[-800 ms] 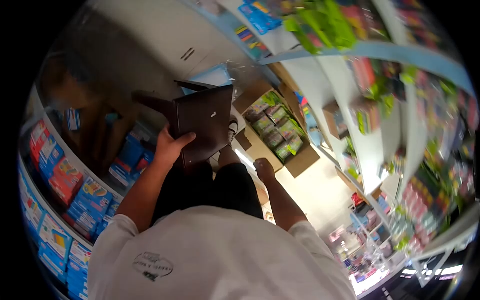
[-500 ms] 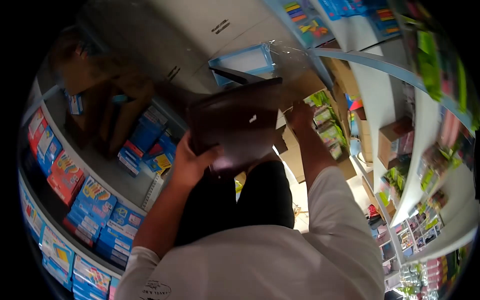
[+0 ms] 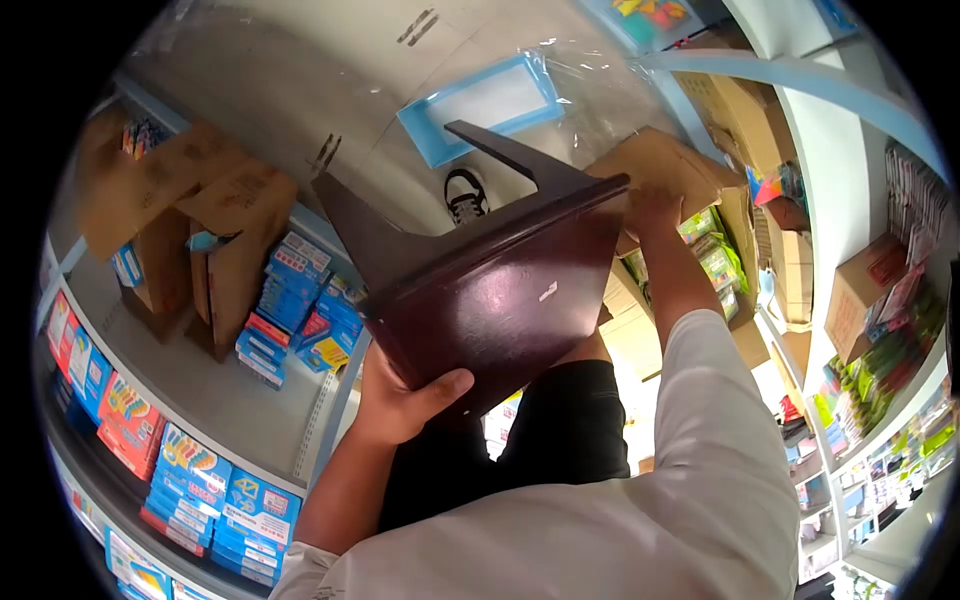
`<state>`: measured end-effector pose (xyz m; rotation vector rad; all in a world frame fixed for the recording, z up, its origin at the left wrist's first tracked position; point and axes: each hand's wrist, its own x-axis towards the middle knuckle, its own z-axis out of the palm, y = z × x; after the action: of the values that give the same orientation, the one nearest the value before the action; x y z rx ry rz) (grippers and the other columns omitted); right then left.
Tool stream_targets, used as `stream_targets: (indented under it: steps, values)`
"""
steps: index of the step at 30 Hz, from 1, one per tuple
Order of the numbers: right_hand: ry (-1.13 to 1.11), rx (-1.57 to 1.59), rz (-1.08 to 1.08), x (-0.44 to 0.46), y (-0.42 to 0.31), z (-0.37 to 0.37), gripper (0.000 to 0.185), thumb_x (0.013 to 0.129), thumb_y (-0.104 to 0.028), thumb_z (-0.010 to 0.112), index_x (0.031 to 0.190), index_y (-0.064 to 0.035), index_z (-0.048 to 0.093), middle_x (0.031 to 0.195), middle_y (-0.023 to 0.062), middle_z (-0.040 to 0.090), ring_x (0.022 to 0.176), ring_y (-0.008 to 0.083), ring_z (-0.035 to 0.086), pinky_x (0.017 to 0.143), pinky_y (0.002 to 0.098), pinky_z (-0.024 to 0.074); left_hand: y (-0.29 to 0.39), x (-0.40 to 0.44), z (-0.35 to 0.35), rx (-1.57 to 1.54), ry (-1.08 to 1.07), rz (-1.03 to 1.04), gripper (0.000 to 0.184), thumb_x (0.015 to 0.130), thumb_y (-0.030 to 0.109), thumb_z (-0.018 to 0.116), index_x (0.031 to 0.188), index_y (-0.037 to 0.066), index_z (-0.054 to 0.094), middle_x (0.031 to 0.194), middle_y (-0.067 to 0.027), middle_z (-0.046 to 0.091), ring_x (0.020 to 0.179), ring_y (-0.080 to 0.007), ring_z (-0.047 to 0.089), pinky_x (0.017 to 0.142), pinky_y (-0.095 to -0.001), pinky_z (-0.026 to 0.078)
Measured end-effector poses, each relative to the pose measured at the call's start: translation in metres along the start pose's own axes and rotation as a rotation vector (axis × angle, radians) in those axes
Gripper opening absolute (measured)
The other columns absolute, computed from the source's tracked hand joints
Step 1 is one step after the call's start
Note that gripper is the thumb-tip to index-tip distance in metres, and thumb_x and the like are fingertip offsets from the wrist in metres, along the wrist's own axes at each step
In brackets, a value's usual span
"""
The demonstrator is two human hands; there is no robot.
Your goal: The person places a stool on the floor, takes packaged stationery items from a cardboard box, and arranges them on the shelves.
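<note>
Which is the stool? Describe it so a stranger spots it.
Start at the shelf on the left. Just right of it, the left hand grips the stool. Unlike the cardboard boxes on that shelf, it is glossy, dark reddish-brown and has tapering legs.

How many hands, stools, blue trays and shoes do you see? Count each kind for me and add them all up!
Hands: 2, the left hand and the right hand
Stools: 1, a dark brown stool
Blue trays: 1, a blue tray on the floor
Shoes: 1, a black-and-white shoe
Total: 5
</note>
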<state>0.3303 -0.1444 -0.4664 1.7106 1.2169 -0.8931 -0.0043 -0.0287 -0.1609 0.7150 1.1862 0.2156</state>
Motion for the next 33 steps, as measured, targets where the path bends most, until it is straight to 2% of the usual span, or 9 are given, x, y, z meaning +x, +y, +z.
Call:
stream_targets:
  steps: [5, 7, 17, 21, 23, 27, 29, 31, 33]
  values:
    - [-0.013, 0.032, -0.002, -0.015, -0.010, 0.013, 0.053, 0.089, -0.039, 0.062, 0.137, -0.0173, 0.059, 0.144, 0.0064, 0.055, 0.138, 0.0268, 0.048, 0.112, 0.0637, 0.0310, -0.011, -0.007, 0.009, 0.073, -0.041, -0.085, 0.067, 0.077, 0.000, 0.079, 0.137, -0.003, 0.049, 0.128, -0.0116, 0.062, 0.120, -0.0218, 0.058, 0.104, -0.0379, 0.045]
    - [-0.249, -0.005, 0.054, -0.018, -0.021, 0.021, 0.073, 0.091, -0.054, 0.061, 0.153, -0.0195, 0.042, 0.161, 0.0011, 0.035, 0.147, 0.0245, 0.035, 0.118, 0.0660, 0.0208, -0.006, -0.011, 0.010, 0.109, -0.027, -0.065, 0.067, 0.076, 0.001, 0.080, 0.136, -0.002, 0.050, 0.127, -0.0116, 0.062, 0.119, -0.0209, 0.059, 0.104, -0.0373, 0.045]
    - [-0.533, -0.175, -0.065, -0.068, -0.016, 0.205, 0.069, 0.098, -0.046, 0.056, 0.157, -0.0181, 0.036, 0.166, 0.0084, 0.027, 0.153, 0.0284, 0.025, 0.118, 0.0661, 0.0168, -0.007, 0.014, 0.014, 0.091, -0.206, -0.050, 0.070, 0.078, 0.000, 0.079, 0.141, -0.001, 0.048, 0.133, -0.0102, 0.060, 0.125, -0.0191, 0.055, 0.108, -0.0373, 0.041]
    - [-0.450, 1.487, -0.187, -0.024, -0.007, 0.351, 0.063, 0.102, -0.055, 0.044, 0.154, -0.0175, 0.042, 0.154, 0.0092, 0.046, 0.145, 0.0296, 0.039, 0.117, 0.0574, 0.0267, -0.030, 0.051, 0.020, 0.100, -0.292, -0.093, 0.071, 0.079, 0.004, 0.081, 0.141, -0.001, 0.048, 0.135, -0.0104, 0.059, 0.127, -0.0191, 0.052, 0.109, -0.0381, 0.040]
    - [-0.381, 2.421, 0.066, -0.091, 0.012, 0.220, 0.062, 0.104, -0.057, 0.038, 0.151, -0.0168, 0.044, 0.146, 0.0073, 0.053, 0.133, 0.0258, 0.050, 0.113, 0.0510, 0.0353, -0.056, 0.074, 0.022, 0.124, -0.331, -0.181, 0.067, 0.077, 0.015, 0.086, 0.134, -0.001, 0.054, 0.121, -0.0081, 0.066, 0.112, -0.0163, 0.060, 0.102, -0.0342, 0.045]
    - [-0.429, 2.837, 0.107, -0.159, 0.041, 0.090, 0.064, 0.104, -0.061, 0.035, 0.150, -0.0172, 0.044, 0.141, 0.0068, 0.056, 0.124, 0.0238, 0.056, 0.109, 0.0423, 0.0416, -0.099, 0.131, 0.038, 0.203, -0.495, -0.322, 0.057, 0.078, 0.018, 0.084, 0.126, 0.001, 0.059, 0.111, -0.0083, 0.070, 0.104, -0.0152, 0.063, 0.094, -0.0308, 0.048]
    - [-0.334, 2.921, -0.227, -0.149, 0.043, 0.105, 0.057, 0.102, -0.053, 0.051, 0.141, -0.0116, 0.052, 0.135, 0.0069, 0.060, 0.126, 0.0226, 0.056, 0.107, 0.0366, 0.0452, -0.129, 0.161, 0.041, 0.293, -0.576, -0.503, 0.068, 0.076, 0.007, 0.084, 0.137, 0.000, 0.054, 0.127, -0.0102, 0.065, 0.118, -0.0202, 0.059, 0.106, -0.0380, 0.043]
    - [-0.134, 2.479, 0.090, -0.124, 0.025, 0.114, 0.061, 0.099, -0.056, 0.055, 0.143, -0.0141, 0.050, 0.129, 0.0027, 0.060, 0.115, 0.0179, 0.059, 0.095, 0.0355, 0.0500, -0.158, 0.193, 0.032, 0.339, -0.642, -0.516, 0.069, 0.076, 0.009, 0.084, 0.137, 0.000, 0.054, 0.128, -0.0120, 0.065, 0.119, -0.0228, 0.060, 0.106, -0.0386, 0.043]
    - [-0.186, 2.509, 0.140, -0.095, 0.009, 0.133, 0.043, 0.098, -0.048, 0.060, 0.124, -0.0139, 0.060, 0.118, 0.0017, 0.062, 0.106, 0.0173, 0.060, 0.092, 0.0379, 0.0513, -0.168, 0.230, 0.036, 0.391, -0.686, -0.505, 0.070, 0.075, 0.010, 0.085, 0.138, 0.000, 0.055, 0.130, -0.0139, 0.065, 0.119, -0.0253, 0.061, 0.106, -0.0391, 0.043]
